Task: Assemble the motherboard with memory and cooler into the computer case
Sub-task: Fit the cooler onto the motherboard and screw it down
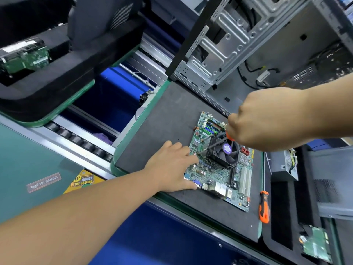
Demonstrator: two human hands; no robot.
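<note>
The green rectangular motherboard lies flat on a dark grey foam mat on the table, just in front of the open grey metal computer case, which rests on its side at the far edge of the mat. A black square cooler fan with a purple centre label sits on a finned metal heatsink in the middle of the board, and green memory sticks stand in slots at the board's far corner.

The left hand rests on the near-left part of the board with its fingers spread and fairly straight, pressing on the board beside the cooler. The right hand hangs over the cooler's far corner, its grip curled tight around an orange-handled screwdriver, of which only a bit of orange handle and a thin shaft pointing down toward the cooler's corner show.

A second orange-and-black screwdriver lies on the mat's right edge, apart from the board. A smaller green circuit board sits in a black foam tray at the lower right, and another black foam tray with green boards stands on the roller conveyor to the left.
</note>
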